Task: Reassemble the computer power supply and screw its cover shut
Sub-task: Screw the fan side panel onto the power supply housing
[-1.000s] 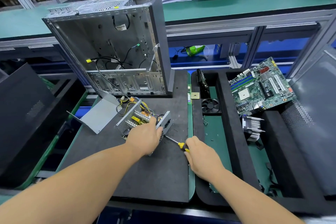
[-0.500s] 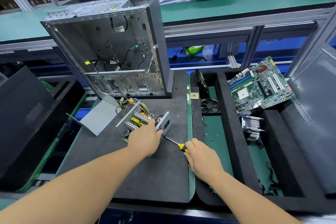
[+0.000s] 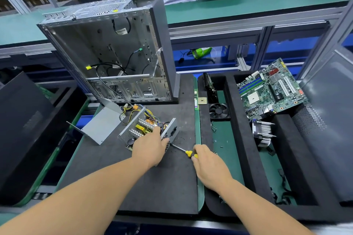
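Near centre of the tabletop (image 3: 133, 187), the left hand (image 3: 150, 147) grips the open power supply (image 3: 147, 129) to steady it; the right hand (image 3: 208, 160) clasps the screwdriver (image 3: 183, 150), tip against its near-right wall.

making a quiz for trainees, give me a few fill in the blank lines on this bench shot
1. The right hand holds a screwdriver with a ____ handle.
2. The left hand rests on the open ____, its circuit board showing.
3. The grey cover lies to the ____ of the supply, not yet fitted.

Missing words: yellow; power supply; left
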